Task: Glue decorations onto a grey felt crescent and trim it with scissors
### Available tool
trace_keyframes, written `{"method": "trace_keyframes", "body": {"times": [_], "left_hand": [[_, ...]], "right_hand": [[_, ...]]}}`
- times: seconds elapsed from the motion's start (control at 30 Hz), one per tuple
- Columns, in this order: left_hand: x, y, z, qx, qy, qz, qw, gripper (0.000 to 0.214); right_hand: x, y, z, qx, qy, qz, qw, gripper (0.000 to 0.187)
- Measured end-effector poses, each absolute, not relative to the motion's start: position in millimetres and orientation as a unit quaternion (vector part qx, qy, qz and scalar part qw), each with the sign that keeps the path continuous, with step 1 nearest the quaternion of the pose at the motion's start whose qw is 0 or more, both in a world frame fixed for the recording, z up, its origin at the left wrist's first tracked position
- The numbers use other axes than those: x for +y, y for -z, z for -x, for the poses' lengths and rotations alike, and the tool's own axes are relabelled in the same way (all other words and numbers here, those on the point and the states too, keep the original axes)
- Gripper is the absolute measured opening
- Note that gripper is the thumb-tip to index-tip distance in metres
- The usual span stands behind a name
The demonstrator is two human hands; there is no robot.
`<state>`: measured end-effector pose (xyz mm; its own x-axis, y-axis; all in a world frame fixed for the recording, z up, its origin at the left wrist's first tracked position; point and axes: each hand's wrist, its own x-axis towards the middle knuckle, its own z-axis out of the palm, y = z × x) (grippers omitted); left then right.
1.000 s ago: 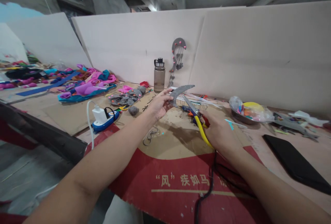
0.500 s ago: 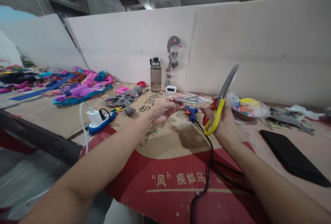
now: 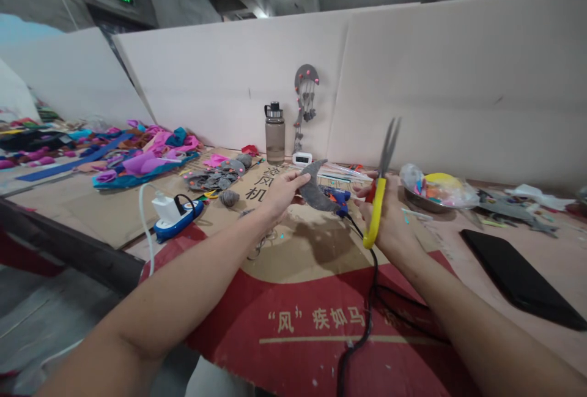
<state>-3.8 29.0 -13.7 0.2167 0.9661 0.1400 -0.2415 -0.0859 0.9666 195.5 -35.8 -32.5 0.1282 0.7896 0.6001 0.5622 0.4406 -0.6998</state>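
Between the thumb and fingers of my left hand (image 3: 285,194) is a grey felt crescent (image 3: 315,190), its flat face turned toward me. My right hand (image 3: 389,216) grips scissors (image 3: 376,204) with red and yellow handles; their blades point up and stand slightly apart, away from the felt. Behind the crescent lies a blue glue gun (image 3: 339,198), partly covered by it, with a black cord running toward me. A grey moon-shaped hanging (image 3: 306,76) with pink dots and strings of small felt pieces is on the back board.
A water bottle (image 3: 275,134) and small white clock (image 3: 302,158) stand at the back. On the left are a blue power strip (image 3: 178,222), grey yarn ball (image 3: 229,198) and colourful felt scraps (image 3: 147,158). To the right are a bowl (image 3: 428,202) and black phone (image 3: 518,278).
The felt crescent, edge-on before, has been turned so its face shows. The scissors have swung more upright and a little left, and their blades now show a gap.
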Motion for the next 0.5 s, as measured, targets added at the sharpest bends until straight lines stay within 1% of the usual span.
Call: {"method": "trace_keyframes", "body": {"times": [0.1, 0.17, 0.3, 0.37, 0.5], "left_hand": [[30, 17, 2, 0.349, -0.513, -0.525, 0.582, 0.025], [33, 19, 2, 0.345, -0.520, -0.525, 0.578, 0.025], [37, 22, 2, 0.346, -0.530, -0.531, 0.563, 0.019], [36, 21, 2, 0.349, -0.526, -0.546, 0.551, 0.016], [27, 16, 0, 0.328, -0.513, -0.557, 0.564, 0.016]], "right_hand": [[-37, 34, -199, -0.686, -0.078, 0.540, 0.482, 0.038], [-39, 32, -200, -0.701, -0.024, 0.579, 0.415, 0.038], [-45, 26, -198, -0.716, 0.081, 0.632, 0.285, 0.050], [-49, 23, -195, -0.714, 0.103, 0.649, 0.243, 0.053], [-53, 17, -191, -0.691, 0.123, 0.685, 0.197, 0.048]]}}
